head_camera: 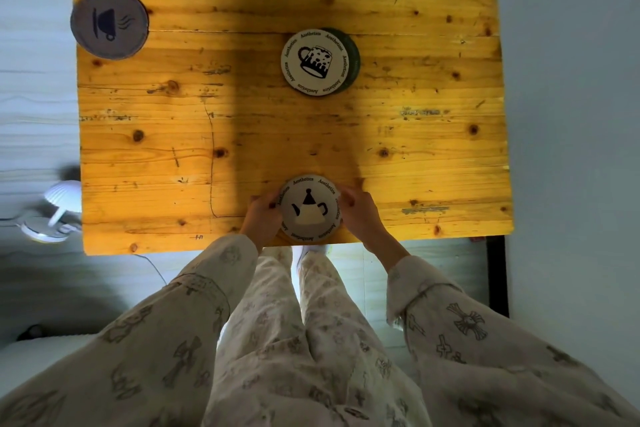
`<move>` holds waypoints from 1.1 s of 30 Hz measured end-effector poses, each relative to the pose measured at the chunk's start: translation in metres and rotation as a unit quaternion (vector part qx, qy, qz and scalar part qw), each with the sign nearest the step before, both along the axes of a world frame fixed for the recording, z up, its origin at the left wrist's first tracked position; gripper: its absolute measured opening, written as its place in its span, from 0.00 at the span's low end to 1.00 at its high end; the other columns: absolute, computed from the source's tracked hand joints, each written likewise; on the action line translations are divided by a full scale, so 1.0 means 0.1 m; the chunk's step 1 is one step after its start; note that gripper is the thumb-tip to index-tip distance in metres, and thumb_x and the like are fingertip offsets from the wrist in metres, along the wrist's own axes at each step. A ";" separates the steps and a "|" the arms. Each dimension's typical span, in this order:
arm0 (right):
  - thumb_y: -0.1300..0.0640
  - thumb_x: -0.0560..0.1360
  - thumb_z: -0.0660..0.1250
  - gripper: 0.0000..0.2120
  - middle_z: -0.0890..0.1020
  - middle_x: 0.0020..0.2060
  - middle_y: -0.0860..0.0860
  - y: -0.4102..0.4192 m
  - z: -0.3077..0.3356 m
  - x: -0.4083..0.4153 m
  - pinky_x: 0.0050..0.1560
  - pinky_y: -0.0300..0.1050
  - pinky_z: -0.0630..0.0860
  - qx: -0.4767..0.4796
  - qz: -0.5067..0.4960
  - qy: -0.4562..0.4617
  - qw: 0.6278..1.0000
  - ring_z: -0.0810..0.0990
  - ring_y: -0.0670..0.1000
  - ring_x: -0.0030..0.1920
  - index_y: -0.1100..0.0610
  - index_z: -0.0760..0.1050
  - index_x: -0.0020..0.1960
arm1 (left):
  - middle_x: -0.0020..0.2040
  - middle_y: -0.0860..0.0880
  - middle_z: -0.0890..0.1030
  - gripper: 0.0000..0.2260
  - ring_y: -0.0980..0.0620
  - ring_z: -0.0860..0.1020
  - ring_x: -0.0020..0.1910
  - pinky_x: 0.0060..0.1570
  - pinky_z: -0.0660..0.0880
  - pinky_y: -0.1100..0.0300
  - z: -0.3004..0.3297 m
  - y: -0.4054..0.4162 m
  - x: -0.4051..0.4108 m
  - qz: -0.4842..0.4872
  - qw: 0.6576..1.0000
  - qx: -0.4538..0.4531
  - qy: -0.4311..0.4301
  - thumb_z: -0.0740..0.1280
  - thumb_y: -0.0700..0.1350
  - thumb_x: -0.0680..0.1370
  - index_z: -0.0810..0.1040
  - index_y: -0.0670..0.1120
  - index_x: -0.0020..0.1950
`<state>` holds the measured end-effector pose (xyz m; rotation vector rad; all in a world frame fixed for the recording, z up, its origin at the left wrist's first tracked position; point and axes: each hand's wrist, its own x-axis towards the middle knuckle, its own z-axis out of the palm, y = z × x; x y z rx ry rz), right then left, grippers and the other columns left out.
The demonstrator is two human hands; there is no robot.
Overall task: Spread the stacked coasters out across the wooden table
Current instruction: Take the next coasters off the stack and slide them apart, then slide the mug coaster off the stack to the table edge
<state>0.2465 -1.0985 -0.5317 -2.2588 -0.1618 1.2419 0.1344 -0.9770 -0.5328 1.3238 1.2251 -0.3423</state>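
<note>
At table's near edge, left hand [262,218] and right hand [360,215] clasping teapot coaster [309,208], forearms angled inward.

Both arms reach forward, sleeves to wrists. Left hand [262,218] and right hand [360,213] face each other, fingers curled inward, gripping.

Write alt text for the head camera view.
Both hands, left hand and right hand, hold a teapot coaster at the wooden table near edge. A mug coaster overlaps a dark coaster; a grey cup coaster overhangs the far-left edge.
</note>
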 end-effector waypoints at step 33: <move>0.59 0.78 0.55 0.16 0.75 0.61 0.59 -0.02 0.08 0.15 0.52 0.49 0.74 -0.037 0.031 -0.055 0.997 0.77 0.57 0.51 0.58 0.72 0.64 | 0.67 0.37 0.66 0.18 0.37 0.69 0.63 0.66 0.65 0.48 0.03 0.18 -0.02 -0.153 0.981 0.115 0.022 0.56 0.35 0.76 0.69 0.41 0.65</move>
